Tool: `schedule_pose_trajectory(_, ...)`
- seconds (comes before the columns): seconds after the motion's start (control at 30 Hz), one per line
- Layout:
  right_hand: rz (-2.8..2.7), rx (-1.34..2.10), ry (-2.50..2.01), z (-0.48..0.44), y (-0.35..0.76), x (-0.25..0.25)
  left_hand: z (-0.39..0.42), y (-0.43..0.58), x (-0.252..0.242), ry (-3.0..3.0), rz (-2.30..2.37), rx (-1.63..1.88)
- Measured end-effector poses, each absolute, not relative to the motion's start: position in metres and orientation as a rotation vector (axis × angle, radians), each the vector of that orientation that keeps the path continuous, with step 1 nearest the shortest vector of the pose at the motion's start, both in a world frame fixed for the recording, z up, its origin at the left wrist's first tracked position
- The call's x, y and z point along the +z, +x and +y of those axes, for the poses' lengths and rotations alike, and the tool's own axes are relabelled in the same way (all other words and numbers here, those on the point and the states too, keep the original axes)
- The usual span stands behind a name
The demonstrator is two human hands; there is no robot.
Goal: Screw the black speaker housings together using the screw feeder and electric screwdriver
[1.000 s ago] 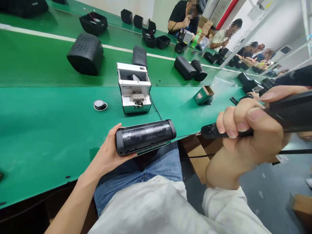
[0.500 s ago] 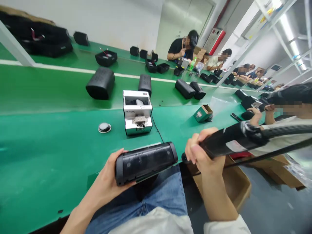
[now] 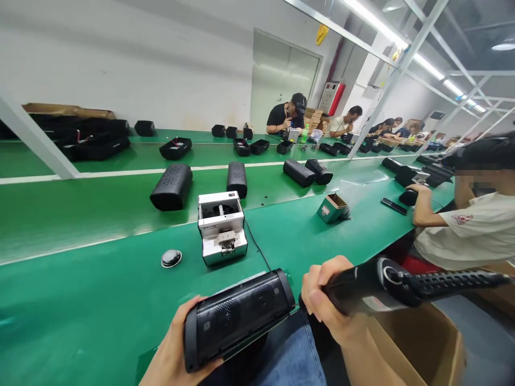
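Pale walls (image 3: 140, 69) and a closed double door (image 3: 281, 69) rise behind a long green table (image 3: 80, 305), with bright tube lights (image 3: 426, 65) overhead at the right. At the near edge of the table, the left hand (image 3: 174, 347) grasps a black speaker (image 3: 239, 316) around its left end, with the speaker tilted so that its right end sits higher in view. The right hand (image 3: 330, 300) is wrapped around a black electric screwdriver (image 3: 358, 289); its front end is just beside the speaker's right end, and whether they touch cannot be told. Beyond the speaker stands a white machine (image 3: 211, 231), from which a thin black cord (image 3: 257, 246) runs toward the speaker. Left of the machine lies a silver disc (image 3: 171, 258); right of it is an open-topped green box (image 3: 330, 210). Farther back, black cases (image 3: 172, 186) lie on the table. A person (image 3: 475, 230) in a pale shirt sits at the right, near a slim black device (image 3: 394, 206).
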State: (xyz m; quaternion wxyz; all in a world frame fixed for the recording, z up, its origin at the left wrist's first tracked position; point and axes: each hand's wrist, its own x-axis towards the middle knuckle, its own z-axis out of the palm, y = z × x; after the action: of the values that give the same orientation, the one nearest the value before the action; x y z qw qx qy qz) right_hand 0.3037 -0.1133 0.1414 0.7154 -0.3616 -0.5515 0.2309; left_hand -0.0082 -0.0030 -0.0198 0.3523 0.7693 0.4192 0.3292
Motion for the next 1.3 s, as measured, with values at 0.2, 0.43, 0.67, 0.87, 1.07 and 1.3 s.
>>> schedule_pose_trajectory(0.2, -1.143, 0.515, -0.825, -0.106, 0.3, 0.145, -0.005, -0.011, -0.008, 2.046, 1.084, 0.798)
schedule_pose_trajectory(0.43, -1.145, 0.61, -0.676, -0.122, 0.337, 0.2, -0.011, -0.017, 0.019, 2.146, 1.13, 0.752)
schedule_pose_trajectory(0.67, -0.916, 0.628, -0.272, -0.19, 0.461, 0.196, -0.024, 0.05, 0.05, 1.964, 1.189, 0.867)
schedule_pose_trajectory(0.87, -0.405, 0.892, -0.311, -0.159, 0.478, 0.064, 0.033, 0.244, 0.062, 1.67, 1.12, 0.979)
schedule_pose_trajectory(1.07, -0.301, 0.979, -0.449, -0.124, 0.464, -0.01, 0.133, 0.421, 0.077, 1.622, 1.442, 1.082)
schedule_pose_trajectory(1.3, -0.264, 0.983, -0.52, -0.115, 0.471, -0.036, 0.204, 0.48, 0.092, 1.637, 1.665, 1.125)
